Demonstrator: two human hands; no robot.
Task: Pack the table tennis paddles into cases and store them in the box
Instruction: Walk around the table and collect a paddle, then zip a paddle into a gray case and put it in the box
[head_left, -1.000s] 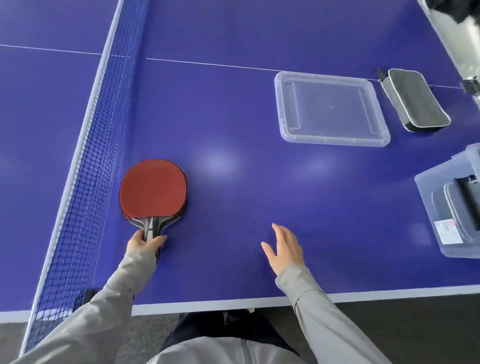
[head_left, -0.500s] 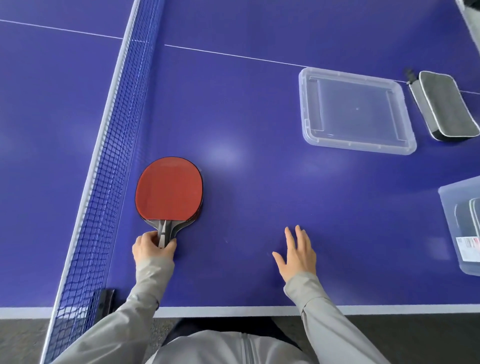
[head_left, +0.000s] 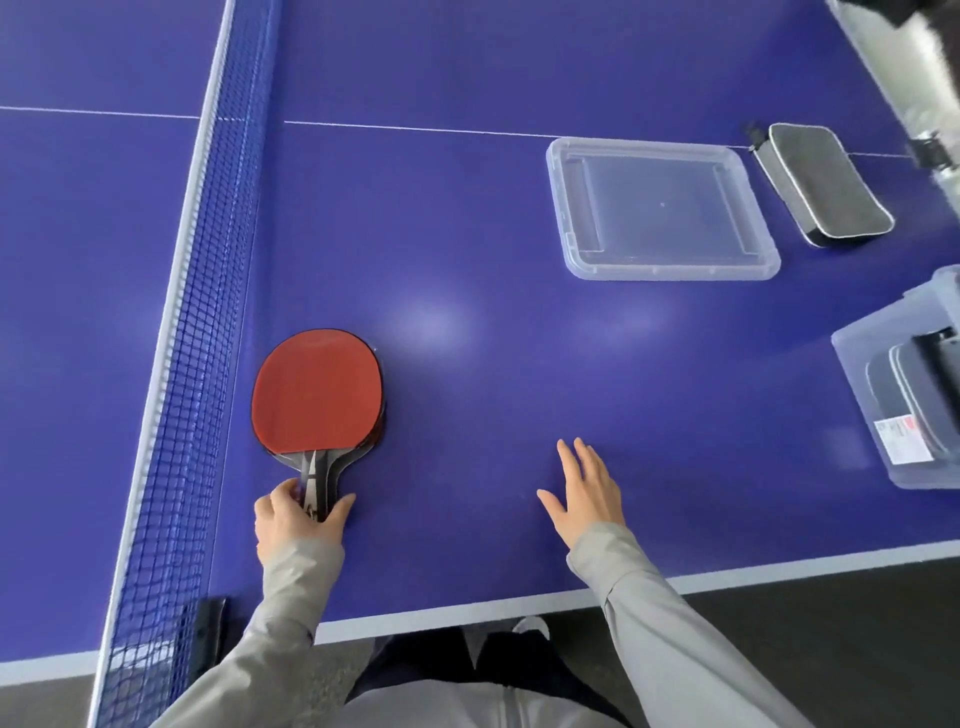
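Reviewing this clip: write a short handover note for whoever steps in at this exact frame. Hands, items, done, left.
Left hand: grips the handle of the red paddle, which lies flat on the table beside the net.
Right hand: open, holds nothing, over the table.
Grey case: far right, beside the clear lid.
Clear box: at the right edge, lid off, a case already inside.
Done: one case stored.
Left: case this paddle, box it.
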